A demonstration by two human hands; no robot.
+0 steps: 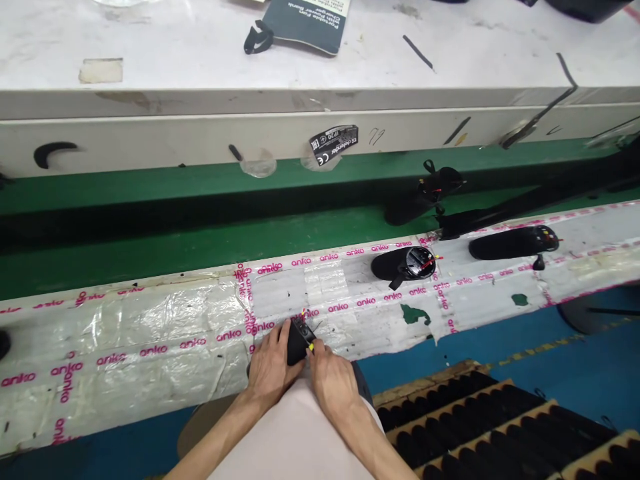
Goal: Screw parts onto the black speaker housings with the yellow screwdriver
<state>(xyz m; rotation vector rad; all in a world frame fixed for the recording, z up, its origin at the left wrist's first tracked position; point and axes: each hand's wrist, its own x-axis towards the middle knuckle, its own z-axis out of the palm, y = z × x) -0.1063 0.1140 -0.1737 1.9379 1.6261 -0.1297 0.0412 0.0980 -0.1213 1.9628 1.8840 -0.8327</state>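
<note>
Left hand [273, 360] wraps black housing [296, 347], likely steadying it; open end exposed for right hand [334, 377], fingers at yellow wire end [311, 347], pinch can't tell. Housing between hands, over surface [185, 323] edge.

Scuffed long white worktop [170, 40]; flat green surface [150, 230] alongside. Blue floor [430, 357], worn yellow line [535, 351] on it; dark round base [577, 317] at right, possibly a stool's.

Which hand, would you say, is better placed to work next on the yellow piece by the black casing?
Probably the right hand: its fingertips are at the yellow piece, by the end of the black casing. The left hand appears taken up with holding the casing from the other side.
</note>
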